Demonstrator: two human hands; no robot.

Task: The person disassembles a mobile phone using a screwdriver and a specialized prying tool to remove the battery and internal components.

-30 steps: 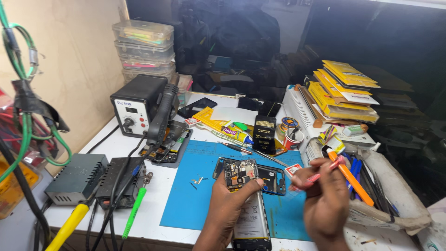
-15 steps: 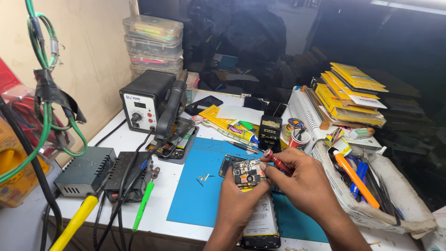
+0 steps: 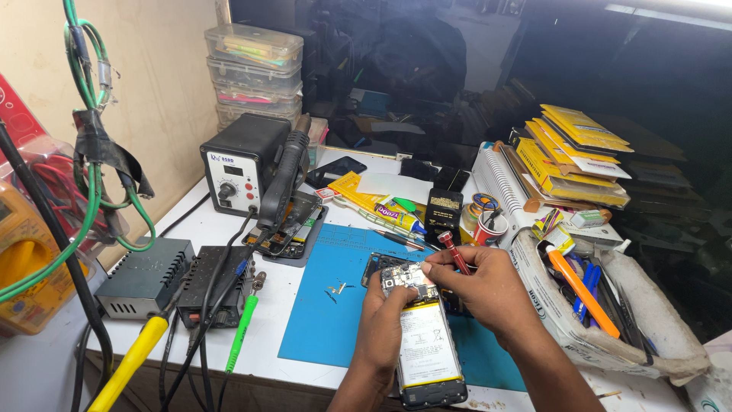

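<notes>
We are gripping the opened phone [image 3: 423, 339] with our left hand [image 3: 381, 324], our right hand [image 3: 484, 286] pinching a red screwdriver [image 3: 454, 254] above its circuit board [image 3: 408, 281].

Bright, even light is falling from overhead onto the white tabletop [image 3: 221, 229], leaving only soft, short shadows under the tools. Toward twelve and two o'clock the background is sinking into darkness, with a pale streak of glare glowing at the top edge. The centre is staying sharp; the green cable [image 3: 91, 175] at nine o'clock is bowing from wide-angle distortion and looking slightly soft.
</notes>
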